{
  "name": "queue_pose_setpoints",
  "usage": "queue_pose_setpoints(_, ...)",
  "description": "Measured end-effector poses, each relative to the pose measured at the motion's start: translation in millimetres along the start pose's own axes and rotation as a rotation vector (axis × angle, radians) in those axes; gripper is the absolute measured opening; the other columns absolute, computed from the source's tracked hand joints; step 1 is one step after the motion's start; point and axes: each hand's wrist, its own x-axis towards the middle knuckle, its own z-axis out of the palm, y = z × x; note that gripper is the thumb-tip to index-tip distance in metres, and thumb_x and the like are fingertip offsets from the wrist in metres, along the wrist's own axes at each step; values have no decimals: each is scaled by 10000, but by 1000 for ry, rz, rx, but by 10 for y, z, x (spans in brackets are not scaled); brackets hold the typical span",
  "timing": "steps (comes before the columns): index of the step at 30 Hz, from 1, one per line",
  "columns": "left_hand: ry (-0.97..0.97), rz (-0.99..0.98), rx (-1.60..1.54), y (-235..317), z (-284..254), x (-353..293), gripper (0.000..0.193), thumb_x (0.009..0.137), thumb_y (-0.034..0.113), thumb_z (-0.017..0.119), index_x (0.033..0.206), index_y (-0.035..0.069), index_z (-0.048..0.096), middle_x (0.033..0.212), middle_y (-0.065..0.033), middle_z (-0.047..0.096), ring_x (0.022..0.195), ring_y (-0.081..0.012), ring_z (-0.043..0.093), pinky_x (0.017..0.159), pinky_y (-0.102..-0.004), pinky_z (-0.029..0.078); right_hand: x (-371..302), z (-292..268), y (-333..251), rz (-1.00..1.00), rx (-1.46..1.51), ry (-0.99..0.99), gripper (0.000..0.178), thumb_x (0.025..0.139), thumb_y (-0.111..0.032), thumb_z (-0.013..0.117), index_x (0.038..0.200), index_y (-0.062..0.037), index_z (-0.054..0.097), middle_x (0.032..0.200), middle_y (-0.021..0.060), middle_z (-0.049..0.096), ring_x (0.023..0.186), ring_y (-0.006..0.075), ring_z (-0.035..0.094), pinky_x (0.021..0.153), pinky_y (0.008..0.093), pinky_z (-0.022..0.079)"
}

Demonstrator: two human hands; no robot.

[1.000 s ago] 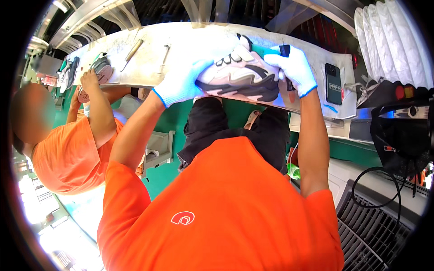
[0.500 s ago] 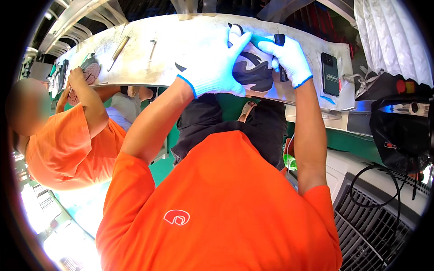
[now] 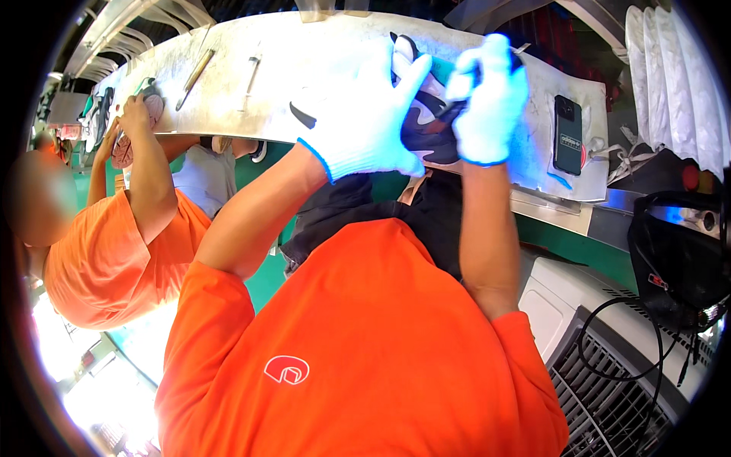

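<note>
Left grip point(image 3: 369, 114) holds shoe point(image 3: 430, 142), right grip point(image 3: 487, 103) holds tool point(image 3: 450, 113), bag point(image 3: 670, 266) far right.

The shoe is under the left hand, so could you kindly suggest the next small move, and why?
I would probably guide the dark tool in the right hand against the shoe, since the left hand spreads across the shoe and the tool's end points toward it; contact is unclear.
</note>
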Motion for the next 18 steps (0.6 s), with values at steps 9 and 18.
queue_pose_setpoints(9,133,72,3,-21,40,-13,1265,637,480,1009,1663,26,424,1431,-313,499,1323,-505,563,1122,-524,520,89,-306,-133,106,368,254,398,1128,-468,664,932,-125,609,764,31,633,528,140,551,482,308,486)
queue_pose_setpoints(18,-14,21,-139,-66,-28,52,1303,639,490,1009,1714,100,384,1601,-314,446,1413,-506,529,1178,-544,489,-32,-558,291,273,1060,-266,504,1135,-593,593,903,-147,620,747,7,617,554,107,524,503,289,421)
